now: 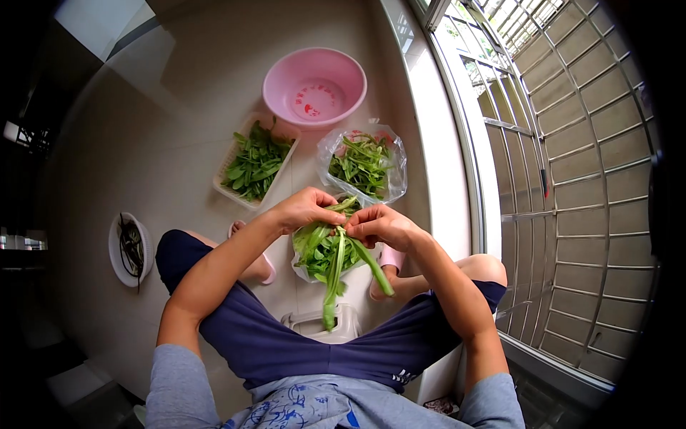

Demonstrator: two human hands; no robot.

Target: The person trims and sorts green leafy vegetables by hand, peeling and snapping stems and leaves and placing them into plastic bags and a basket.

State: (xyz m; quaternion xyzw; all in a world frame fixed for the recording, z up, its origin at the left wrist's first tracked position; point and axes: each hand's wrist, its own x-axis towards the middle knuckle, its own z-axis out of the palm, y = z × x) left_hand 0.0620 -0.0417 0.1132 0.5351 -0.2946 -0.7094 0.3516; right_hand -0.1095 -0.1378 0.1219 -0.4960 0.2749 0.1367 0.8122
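My left hand (311,209) and my right hand (379,225) meet in front of me, thumbs and fingers pinched on a stalk of leafy greens (336,275). Its long pale-green stems and leaf hang down toward my lap. Directly beneath my hands, a clear plastic bag (300,269) holds more loose greens (325,252). Beyond my right hand, a second clear bag (397,168) contains cut green stems and leaves (357,164). Past my left hand, picked leaves (256,163) fill a pale rectangular basket (223,179). My fingers partly hide where the stalk is gripped.
A pink basin (282,99) with red print inside stands farthest forward. At the left, a round white basket (148,250) holds dark, thin strips (131,247). A pale plastic stool (346,323) shows between my legs. A window ledge and metal grille (572,193) line the right.
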